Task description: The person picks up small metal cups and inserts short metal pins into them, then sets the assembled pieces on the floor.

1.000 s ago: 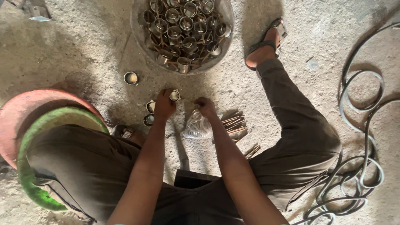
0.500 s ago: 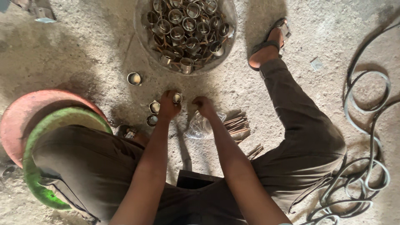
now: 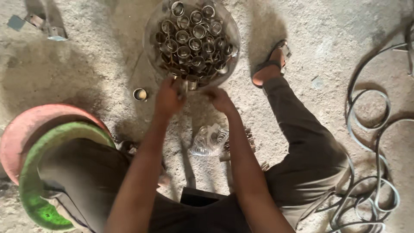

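Both hands moved up to bowl rim, left hand pinching ring, right hand curled

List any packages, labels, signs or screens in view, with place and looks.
Clear plastic bag: on the floor between the forearms, crumpled, holding small metal rings.
Clear round tub: above both hands, full of short metal tube pieces.
No labels, signs or screens show.

Hard daylight is falling across the gritty floor, casting dark shadows toward ten o'clock (both hands are blurring slightly), edges bowing outward.
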